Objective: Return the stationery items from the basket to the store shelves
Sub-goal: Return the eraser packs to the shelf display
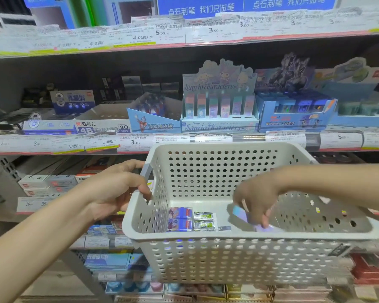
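I have the basket (245,256) up at chest level in front of the shelves, my left hand (116,189) clamped on its left handle and carrying it. My right hand (257,199) is down inside, fingers closed around a pale item (241,213) with a blue-to-lilac wrapper near the right side of the floor; the hand is blurred, so I can't tell if the item is lifted clear or is resting on the bottom. I judge this to be the pick-up step for one piece. Beside it on the floor lie two blue packs (179,219) stacked edge to edge, and touching them on the right two small green-and-white packs (204,220); all four are flat, small and wrapped, probably erasers. So the basket is nearly emptied but not done. The next move calls for raising the held item over the far rim without tipping the basket, then matching its colours to a display. Beyond the rim, the middle shelf (236,138) holds an open 4B eraser box (103,123), a blue hero box (154,119) and a pastel Sanrio stand (219,103) whose upright pieces share the pale tints of what I hold, so that is my best guess for its home.
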Demonstrator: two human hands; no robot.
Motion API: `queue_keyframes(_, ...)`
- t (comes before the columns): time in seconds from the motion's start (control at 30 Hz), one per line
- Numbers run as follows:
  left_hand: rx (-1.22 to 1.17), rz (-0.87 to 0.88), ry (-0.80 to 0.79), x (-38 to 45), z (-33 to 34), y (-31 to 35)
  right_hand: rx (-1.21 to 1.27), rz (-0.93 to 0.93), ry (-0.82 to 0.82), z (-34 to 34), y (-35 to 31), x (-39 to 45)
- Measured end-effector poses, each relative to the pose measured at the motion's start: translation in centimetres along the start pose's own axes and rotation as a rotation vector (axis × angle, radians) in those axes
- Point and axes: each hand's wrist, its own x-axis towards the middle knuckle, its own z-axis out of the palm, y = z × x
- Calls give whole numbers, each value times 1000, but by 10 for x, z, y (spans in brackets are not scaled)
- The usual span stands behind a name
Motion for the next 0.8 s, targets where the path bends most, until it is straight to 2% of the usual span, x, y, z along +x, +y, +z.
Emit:
queue_keyframes(0.13, -20, -3, -8, 2, -2, 2, 442, -223, 204, -30, 13, -26)
queue_keyframes(0.43, -1, 3, -11, 7, -1, 8, 693, -380, 507, -53, 30, -49)
queue_keyframes(0.5, 5, 6, -20, 8, -1, 8, 683, -390, 684, -60, 32, -57)
queue_keyframes(0.63, -3, 26, -18, 7, 2, 9, 513, -357, 1186, -82, 42, -67)
queue_keyframes(0.7, -12, 33, -19, 6, 4, 10, 431, -323, 1308, -91, 44, -66)
queue_keyframes(0.8, -1, 32, -15, 6, 4, 10, 293, -280, 1355, -97, 45, -58)
